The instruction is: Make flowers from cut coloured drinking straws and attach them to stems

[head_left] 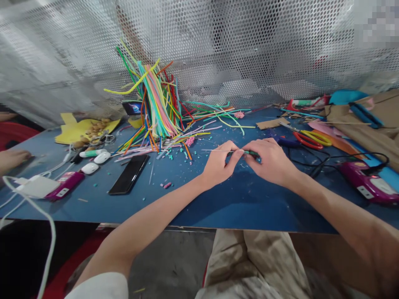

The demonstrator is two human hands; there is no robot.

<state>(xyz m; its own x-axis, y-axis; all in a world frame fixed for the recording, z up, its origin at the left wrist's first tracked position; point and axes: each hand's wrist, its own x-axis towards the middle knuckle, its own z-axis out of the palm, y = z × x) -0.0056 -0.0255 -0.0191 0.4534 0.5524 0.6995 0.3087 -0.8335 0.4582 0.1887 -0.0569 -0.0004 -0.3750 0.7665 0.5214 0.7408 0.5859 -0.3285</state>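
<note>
Above the blue table (187, 203), my left hand (223, 162) pinches a thin wire-like strand (209, 150) whose pale end sticks out to the left. My right hand (264, 160) is closed around a dark green piece (253, 154) on the same line, its fingertips meeting those of my left hand. How the strand and the green piece join is hidden by the fingers. Left of my hands, pink and teal bits (167, 185) lie scattered near a black phone (129, 174).
Colourful pipe cleaners (158, 104) stand bundled before a perforated metal screen (249, 50). Scissors (308, 139), cardboard (364, 116) and a purple power strip (369, 182) with black cables are at the right. Another person's hand (14, 160), white cables and a second purple strip (66, 185) are left.
</note>
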